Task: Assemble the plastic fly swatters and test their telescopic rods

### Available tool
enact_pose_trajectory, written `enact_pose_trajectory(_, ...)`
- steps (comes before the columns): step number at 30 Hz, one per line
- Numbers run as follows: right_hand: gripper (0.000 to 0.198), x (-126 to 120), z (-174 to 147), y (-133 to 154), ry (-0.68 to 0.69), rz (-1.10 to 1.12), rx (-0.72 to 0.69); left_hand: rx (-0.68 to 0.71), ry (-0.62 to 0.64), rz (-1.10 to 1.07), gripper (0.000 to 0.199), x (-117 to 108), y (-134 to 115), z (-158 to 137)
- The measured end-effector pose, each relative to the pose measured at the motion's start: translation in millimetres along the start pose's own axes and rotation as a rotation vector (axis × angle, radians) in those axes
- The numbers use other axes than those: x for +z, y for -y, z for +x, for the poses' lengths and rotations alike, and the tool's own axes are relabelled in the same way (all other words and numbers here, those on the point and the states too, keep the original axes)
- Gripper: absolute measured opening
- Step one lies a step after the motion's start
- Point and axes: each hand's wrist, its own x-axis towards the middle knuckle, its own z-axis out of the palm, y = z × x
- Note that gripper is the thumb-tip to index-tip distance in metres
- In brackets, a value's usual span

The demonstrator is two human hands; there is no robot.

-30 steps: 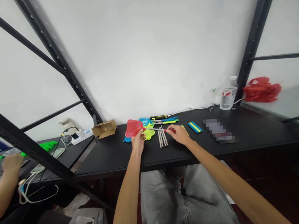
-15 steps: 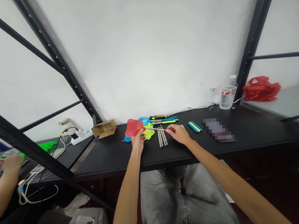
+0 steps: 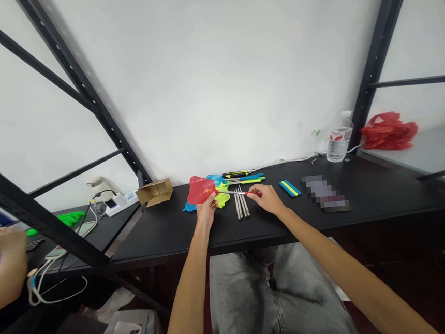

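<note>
A red fly swatter [image 3: 201, 189] with a mesh head and thin metal rod is held level above the black table. My left hand [image 3: 207, 210] is closed around the base of its head. At the other end, my right hand [image 3: 266, 198] grips the red handle. Under the swatter lie a yellow-green swatter head [image 3: 222, 195] and a blue one [image 3: 188, 207], partly covered. Several metal rods [image 3: 242, 206] lie side by side between my hands. Blue and yellow handles [image 3: 290, 188] rest to the right of my right hand.
Swatters with blue and green handles [image 3: 252, 179] lie near the wall. An open cardboard box [image 3: 155, 192] and a power strip [image 3: 122, 203] stand left. A water bottle [image 3: 339, 138], a red plastic bag [image 3: 390, 131] and a blurred item [image 3: 325, 193] are right. Another person's hands [image 3: 6, 240] show far left.
The red swatter and both my hands have shifted only slightly, still gripping it. At far left, the other person's hands have moved away from the bright green item.
</note>
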Motion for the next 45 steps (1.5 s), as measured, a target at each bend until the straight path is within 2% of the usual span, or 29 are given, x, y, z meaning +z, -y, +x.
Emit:
enact_pose_trajectory(10,0.027,-2,-1,0,0.049,0.034,0.025,0.011,0.133,0.027,0.035,0,1,-4)
enact_pose_trajectory(23,0.047,2,2,-11,0.151,0.083,0.067,-0.005,0.213,0.093,0.036,0,6,-2)
enact_pose_trajectory(34,0.046,1,1,-12,0.229,0.153,0.082,-0.038,0.262,0.092,0.034,-2,6,-2)
enact_pose_trajectory(39,0.037,4,0,-11,0.220,0.220,0.101,-0.034,0.165,0.001,0.034,2,5,-2)
enact_pose_trajectory(45,0.033,8,2,-11,0.064,0.137,0.111,-0.016,-0.064,-0.181,0.036,-3,-1,4)
